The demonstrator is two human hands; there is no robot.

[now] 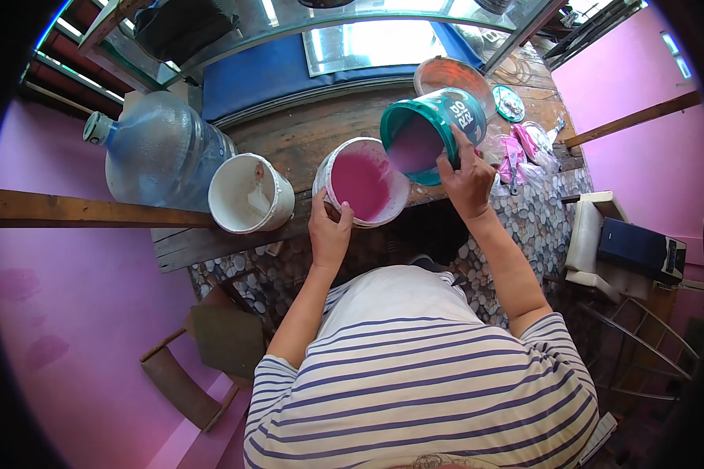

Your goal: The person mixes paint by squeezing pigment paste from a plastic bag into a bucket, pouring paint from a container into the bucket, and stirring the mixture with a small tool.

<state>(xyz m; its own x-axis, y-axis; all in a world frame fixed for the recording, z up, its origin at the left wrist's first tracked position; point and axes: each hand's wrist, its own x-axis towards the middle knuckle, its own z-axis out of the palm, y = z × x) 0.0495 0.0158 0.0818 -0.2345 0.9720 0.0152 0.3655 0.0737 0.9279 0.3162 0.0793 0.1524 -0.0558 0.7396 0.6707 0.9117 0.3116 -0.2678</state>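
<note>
Right grip (463, 170) clasping tilted teal-green plastic bucket (444, 102); left grip (330, 227) steadying round white plastic bucket (400, 195) just beyond, pink liquid (358, 187) pooling inside. Pouring looking part-done, teal-green bucket seemingly holding some yet.

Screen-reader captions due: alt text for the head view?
A person's right hand tilts a green bucket toward a white bucket of pink liquid, which the left hand holds. A second white bucket and large plastic water jug sit to the left.
</note>
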